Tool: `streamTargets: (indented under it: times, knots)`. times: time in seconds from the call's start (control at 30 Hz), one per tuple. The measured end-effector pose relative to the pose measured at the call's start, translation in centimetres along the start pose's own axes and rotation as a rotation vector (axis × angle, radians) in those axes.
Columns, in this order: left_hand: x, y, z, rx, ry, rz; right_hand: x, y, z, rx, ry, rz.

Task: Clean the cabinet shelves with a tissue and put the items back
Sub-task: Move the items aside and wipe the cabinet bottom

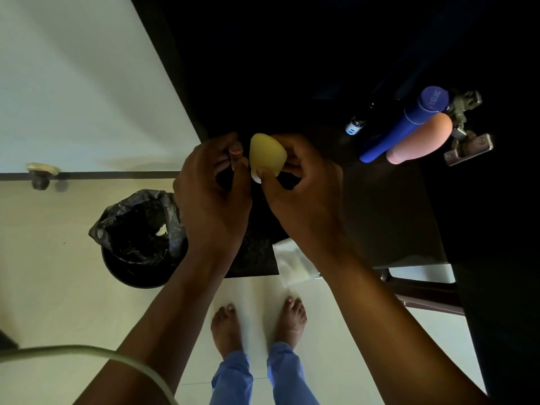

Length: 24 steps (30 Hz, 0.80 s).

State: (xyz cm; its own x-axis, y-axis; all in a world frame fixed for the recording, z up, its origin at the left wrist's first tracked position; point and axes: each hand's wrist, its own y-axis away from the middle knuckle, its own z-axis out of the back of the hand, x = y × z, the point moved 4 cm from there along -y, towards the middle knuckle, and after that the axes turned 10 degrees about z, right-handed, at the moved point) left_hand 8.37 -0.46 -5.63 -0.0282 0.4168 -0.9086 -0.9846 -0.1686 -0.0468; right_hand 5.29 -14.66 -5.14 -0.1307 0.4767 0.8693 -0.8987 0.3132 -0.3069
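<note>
My right hand (298,182) grips a yellow cone-shaped bottle (266,154) with a white cap at its lower end, held over the dark cabinet shelf (380,214). My left hand (210,182) is curled right beside the bottle, fingertips close to its left side; whether it holds anything is hidden. A blue spray can (406,124), a pink tube (420,140) and a small dark bottle (358,122) stand at the shelf's right. A white tissue (292,263) lies at the shelf's front edge.
A black bin with a black liner (140,238) stands on the pale floor at the left. Metal door hinges (464,130) sit at the right edge of the cabinet. My bare feet (257,323) are below the shelf. A pale cable (87,355) crosses the lower left.
</note>
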Motion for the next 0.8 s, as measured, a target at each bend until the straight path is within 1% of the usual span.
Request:
streamTargets:
  times: [0.13,0.23,0.43,0.5,0.63,0.8]
  knots:
    - [-1.5,0.8,-1.4,0.045,0.024,-0.034,0.1,0.5,2.7,-0.065,-0.032,-0.041]
    - [-2.7,1.6,-3.6,0.109,0.040,-0.049,-0.5,1.2,5.8,-0.147,0.036,-0.077]
    - [-5.2,3.9,-9.7,0.260,0.086,-0.149,-3.2,2.8,12.1,-0.367,0.149,-0.196]
    - [-5.8,4.6,-11.9,0.304,0.112,-0.175,-4.0,2.9,13.9,-0.416,0.176,-0.226]
    - [-6.3,6.1,-14.7,0.388,0.118,-0.256,-5.0,2.9,16.0,-0.433,0.304,-0.216]
    - [-6.0,6.9,-15.9,0.399,0.087,-0.275,-5.8,3.2,16.7,-0.458,0.331,-0.255]
